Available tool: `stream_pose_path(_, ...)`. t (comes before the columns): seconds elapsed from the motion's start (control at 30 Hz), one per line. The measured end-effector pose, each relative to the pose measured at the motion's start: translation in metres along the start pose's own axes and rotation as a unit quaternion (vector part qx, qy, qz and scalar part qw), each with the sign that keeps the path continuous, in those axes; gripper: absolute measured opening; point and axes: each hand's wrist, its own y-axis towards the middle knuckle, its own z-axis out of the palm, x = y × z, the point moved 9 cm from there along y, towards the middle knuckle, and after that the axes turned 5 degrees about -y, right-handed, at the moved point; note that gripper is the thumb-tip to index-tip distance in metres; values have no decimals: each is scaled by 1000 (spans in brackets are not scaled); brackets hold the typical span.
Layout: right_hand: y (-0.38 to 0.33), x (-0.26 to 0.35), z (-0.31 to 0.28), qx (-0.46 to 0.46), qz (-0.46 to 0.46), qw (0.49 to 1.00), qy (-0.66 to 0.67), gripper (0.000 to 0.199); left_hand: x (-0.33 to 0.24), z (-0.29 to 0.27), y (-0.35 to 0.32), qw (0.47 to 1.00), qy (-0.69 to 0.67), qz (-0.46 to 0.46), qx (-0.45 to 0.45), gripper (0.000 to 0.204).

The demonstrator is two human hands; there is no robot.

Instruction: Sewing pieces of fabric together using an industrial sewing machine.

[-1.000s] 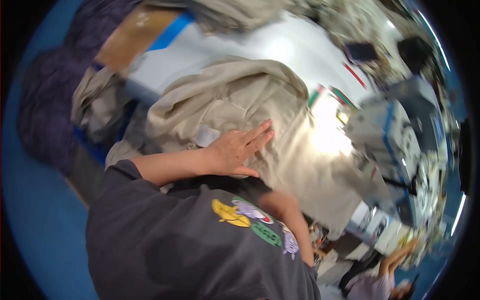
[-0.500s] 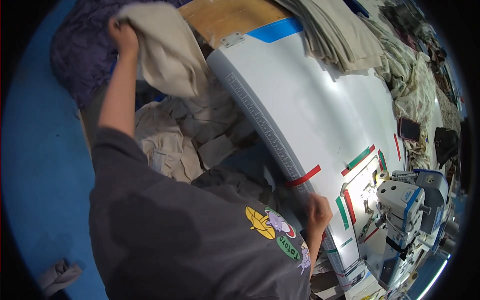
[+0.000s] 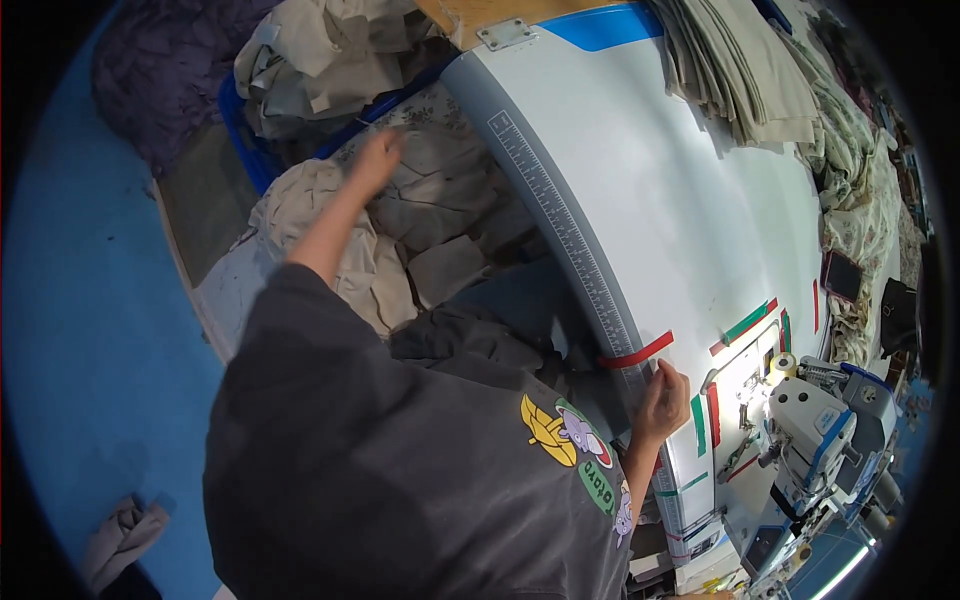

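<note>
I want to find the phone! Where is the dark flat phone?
In the head view, the dark flat phone lies at the far right edge of the white table, beside the flowered cloth.

**One head view, looking down**

We have a single fisheye view, worn on the head and facing steeply down over the person's own shoulder and dark shirt (image 3: 400, 480). The white table (image 3: 680, 210) serves as our landmark: it curves across the right half, close below us. Left of the table lies blue floor (image 3: 90, 330). Straight edges bend toward the rim.
</note>
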Motion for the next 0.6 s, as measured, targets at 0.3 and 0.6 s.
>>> stream_pose_path(0.3, 8, 9, 0, -21, -29, 999, 12, 17, 41, 138, -35, 961, 250, -16, 115, 50)
stream_pose_path(0.6, 8, 11, -1, -37, -46, 998, 14, 19, -66, 28, -77, 980, -89, -5, 179, 29)
